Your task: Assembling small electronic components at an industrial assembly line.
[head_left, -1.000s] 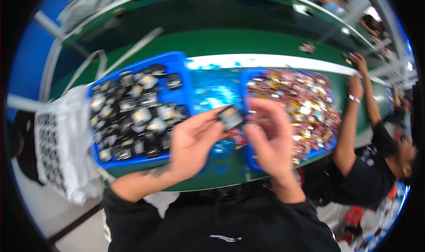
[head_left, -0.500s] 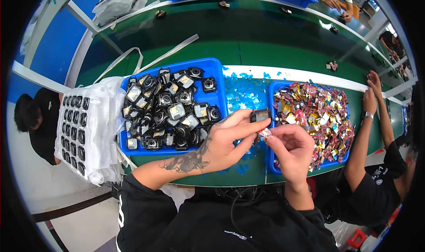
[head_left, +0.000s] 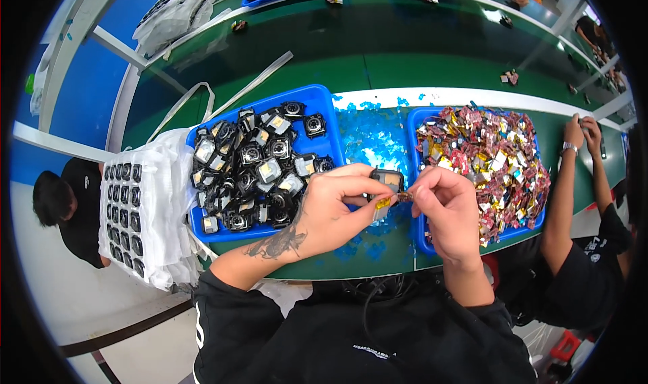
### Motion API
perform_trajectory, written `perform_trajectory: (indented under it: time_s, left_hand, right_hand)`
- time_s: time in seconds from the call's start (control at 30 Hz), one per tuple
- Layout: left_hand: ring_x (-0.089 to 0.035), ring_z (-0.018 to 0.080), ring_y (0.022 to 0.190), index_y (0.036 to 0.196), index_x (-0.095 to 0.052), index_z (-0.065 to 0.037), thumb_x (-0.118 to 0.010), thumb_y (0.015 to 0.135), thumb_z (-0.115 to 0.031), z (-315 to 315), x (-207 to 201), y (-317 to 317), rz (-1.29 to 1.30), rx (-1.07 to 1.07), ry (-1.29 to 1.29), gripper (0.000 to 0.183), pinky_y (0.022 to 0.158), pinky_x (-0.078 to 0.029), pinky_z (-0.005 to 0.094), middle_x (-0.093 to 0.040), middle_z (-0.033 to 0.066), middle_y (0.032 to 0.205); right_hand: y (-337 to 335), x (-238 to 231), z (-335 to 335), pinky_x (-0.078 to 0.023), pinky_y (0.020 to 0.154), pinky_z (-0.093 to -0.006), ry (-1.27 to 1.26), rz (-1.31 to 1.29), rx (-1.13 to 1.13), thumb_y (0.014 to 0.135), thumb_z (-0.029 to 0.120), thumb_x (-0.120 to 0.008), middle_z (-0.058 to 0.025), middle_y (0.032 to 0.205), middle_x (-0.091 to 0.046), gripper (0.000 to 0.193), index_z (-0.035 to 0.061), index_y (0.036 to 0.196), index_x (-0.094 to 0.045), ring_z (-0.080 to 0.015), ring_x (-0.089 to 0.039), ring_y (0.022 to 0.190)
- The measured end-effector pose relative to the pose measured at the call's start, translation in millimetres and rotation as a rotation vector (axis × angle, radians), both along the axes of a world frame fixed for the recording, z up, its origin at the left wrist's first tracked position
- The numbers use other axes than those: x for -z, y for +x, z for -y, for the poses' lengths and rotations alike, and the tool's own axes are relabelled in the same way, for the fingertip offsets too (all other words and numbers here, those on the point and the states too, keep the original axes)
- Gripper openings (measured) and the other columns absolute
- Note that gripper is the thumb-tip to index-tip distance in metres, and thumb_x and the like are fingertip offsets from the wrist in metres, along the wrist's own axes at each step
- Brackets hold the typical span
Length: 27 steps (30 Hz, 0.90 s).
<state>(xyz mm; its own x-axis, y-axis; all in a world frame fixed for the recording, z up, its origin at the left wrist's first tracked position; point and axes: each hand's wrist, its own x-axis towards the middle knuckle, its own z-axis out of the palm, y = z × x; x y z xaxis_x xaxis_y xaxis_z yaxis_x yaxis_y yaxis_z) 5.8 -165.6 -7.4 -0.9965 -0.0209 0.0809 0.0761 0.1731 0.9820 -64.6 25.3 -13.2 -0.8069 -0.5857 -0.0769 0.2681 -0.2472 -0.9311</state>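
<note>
At the centre of the frame, the left hand (head_left: 337, 207) pinches a small black housing (head_left: 389, 178) with a pale window, along with a yellow-and-silver piece (head_left: 382, 204) just below it, while the right hand (head_left: 449, 214) has thumb and forefinger pressed together on the small dark end of what looks like that same piece. To handle these well, I would judge, the left hand should grip the housing by its rim, clear of the window, and hold firm so that only the right fingertips need to move. The yellow piece looks thin, so a slow, even touch close to the pinch should suit it better than a jerk, which might crease it or flick it away. Working over the blue film scraps (head_left: 375, 140) on the worktop (head_left: 307, 269), between the left tray (head_left: 332, 122) of black housings and the right tray (head_left: 414, 131) of reddish parts, seems sensible, since a dropped bit would stay within reach. Compared with half a second ago, the housing's pale window now faces the camera instead of its dark side, and the yellow face of the small piece shows where only a pinkish, shiny bit did; the right hand remains pinched close to the left.
</note>
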Motion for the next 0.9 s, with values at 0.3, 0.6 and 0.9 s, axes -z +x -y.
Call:
perform_trajectory:
  time_s: [0.3, 0.6, 0.9]
  left_hand:
    - [-0.06, 0.0127, 0.105, 0.126, -0.059, 0.003, -0.06, 0.088, 0.009, -12.4, 5.5, 2.1, -0.032, -0.021, 0.322, 0.039, 0.086, -0.053, 0.0241, -0.059, 0.0087, 0.113]
    - [-0.06, 0.0156, 0.109, 0.132, -0.053, 0.003, -0.057, 0.091, 0.008, -18.3, 9.1, 6.3, -0.006, -0.107, 0.467, 0.042, 0.091, -0.051, 0.0269, -0.056, 0.0154, 0.131]
    - [-0.063, 0.0161, 0.105, 0.136, -0.045, 0.003, -0.058, 0.088, 0.008, -17.6, 8.9, 4.3, -0.017, -0.166, 0.452, 0.049, 0.084, -0.053, 0.0251, -0.061, 0.014, 0.118]
  right_hand:
    - [17.8, -1.0, 17.5, -0.048, 0.066, -0.019, 0.088, -0.277, 0.251, 0.082, -0.007, -0.069, -0.0042, 0.088, -0.063, 0.028, -0.0009, 0.107, -0.057, -0.0078, -0.061, 0.081]
    - [14.1, 1.6, 20.7, -0.043, 0.06, -0.0168, 0.221, -0.43, 0.272, 0.081, -0.006, -0.071, -0.0015, 0.08, -0.06, 0.041, 0.0013, 0.115, -0.05, -0.0039, -0.054, 0.067]
    - [13.5, -6.6, 32.4, -0.05, 0.064, -0.0197, 0.323, -0.403, 0.212, 0.079, -0.006, -0.07, -0.0037, 0.091, -0.057, 0.049, 0.0025, 0.123, -0.05, -0.0071, -0.057, 0.079]
